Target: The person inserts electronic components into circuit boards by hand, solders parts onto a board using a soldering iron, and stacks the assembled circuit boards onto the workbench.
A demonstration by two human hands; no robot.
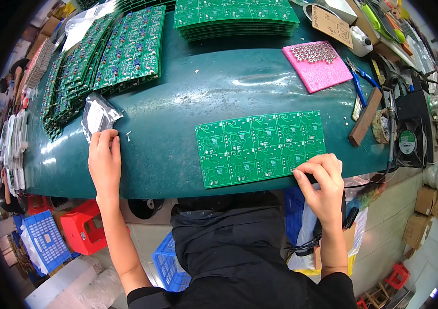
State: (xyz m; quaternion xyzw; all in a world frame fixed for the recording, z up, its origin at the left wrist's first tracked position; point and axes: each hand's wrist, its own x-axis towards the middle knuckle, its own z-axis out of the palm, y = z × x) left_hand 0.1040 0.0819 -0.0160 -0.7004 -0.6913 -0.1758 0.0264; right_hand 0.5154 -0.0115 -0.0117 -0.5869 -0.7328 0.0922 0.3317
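A green circuit board panel [252,149], marked off into several units, lies flat on the table near its front edge. Over the panel's lower right part is my right hand [324,180], thumb and index finger pinched close together; whatever is between the tips is too small to make out. On the left, a small clear plastic bag [99,114] with a white label rests on the table. My left hand [105,159] is at the bag's near edge, fingers bent and closed, and what they grip is hidden. Just right of those fingertips lie tiny white pieces [129,136].
Stacks of populated green boards [129,49] stand far left, and a stack of panels [237,18] at the back. On the right are a pink foam block [322,74] holding small metal parts, blue-handled pliers [358,82], a wooden block [365,117] and a small fan [409,141].
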